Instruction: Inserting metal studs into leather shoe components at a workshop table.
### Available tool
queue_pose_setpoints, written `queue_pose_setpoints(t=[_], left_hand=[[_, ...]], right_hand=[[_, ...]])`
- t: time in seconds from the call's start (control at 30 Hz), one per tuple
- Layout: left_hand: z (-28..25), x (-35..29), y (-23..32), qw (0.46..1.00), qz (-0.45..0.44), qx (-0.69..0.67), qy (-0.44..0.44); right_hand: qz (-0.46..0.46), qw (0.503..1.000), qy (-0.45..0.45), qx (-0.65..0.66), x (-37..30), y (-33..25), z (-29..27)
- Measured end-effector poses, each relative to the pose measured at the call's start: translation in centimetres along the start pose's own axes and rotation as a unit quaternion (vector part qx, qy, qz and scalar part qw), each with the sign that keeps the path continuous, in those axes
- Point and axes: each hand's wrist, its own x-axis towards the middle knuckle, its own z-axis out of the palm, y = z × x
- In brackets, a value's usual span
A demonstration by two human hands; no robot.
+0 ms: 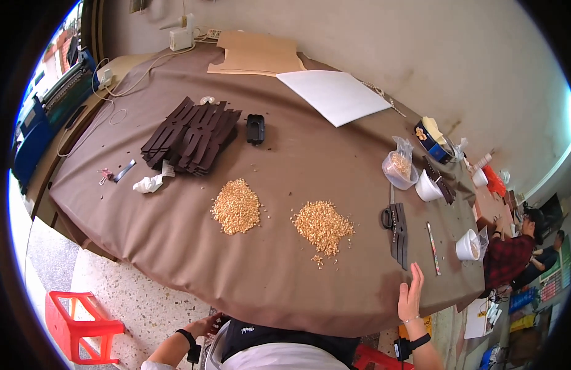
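Observation:
My right hand (411, 295) is raised at the table's front right edge, fingers stretched out and holding nothing. Closest to it is a dark brown cut strip (399, 237) with a row of pale studs, lying beside black-handled scissors (387, 217). A slim patterned stick (433, 248) lies to their right. Low at the table's front edge, beside my lap, is my left hand (205, 325); its fingers are partly hidden, so I cannot tell what they do. Two heaps of small golden pieces, a left pile (237, 207) and a right pile (323, 227), rest on the brown cloth (285, 160).
A stack of dark brown slotted strips (193, 135) sits at back left beside a small black tray (255, 129) and crumpled white tissue (148, 184). White cups (428, 186) and a clear tub (401, 171) stand right. A red stool (82, 327) is on the floor.

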Motion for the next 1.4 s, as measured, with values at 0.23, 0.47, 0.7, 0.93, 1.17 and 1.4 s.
queue_pose_setpoints(t=[0.23, 0.47, 0.7, 0.93, 1.17, 1.4], left_hand=[[-4.0, 8.9, -6.9, 0.945, 0.054, -0.265, -0.184], [-11.4, -3.0, -0.8, 0.958, -0.046, -0.23, -0.167], [-12.1, -5.0, -13.5, 0.938, -0.036, -0.3, -0.172], [-7.2, 1.8, -12.5, 0.91, 0.056, -0.303, -0.277], [-8.7, 5.3, -5.2, 0.898, 0.124, -0.259, -0.334], [-11.6, 5.4, 1.7, 0.896, 0.146, -0.23, -0.351]], right_hand=[[0.046, 0.999, -0.013, -0.007, 0.5, 1.2, -0.1], [0.072, 0.995, -0.07, -0.023, 0.2, 1.5, -1.3], [0.075, 0.994, -0.051, -0.066, 0.3, 0.9, -0.3], [0.128, 0.98, 0.101, -0.114, -7.9, 1.3, 0.3], [0.222, 0.938, -0.265, 0.023, -19.5, 2.2, 4.5], [0.252, 0.922, -0.292, 0.026, -19.9, 10.3, 14.5]])
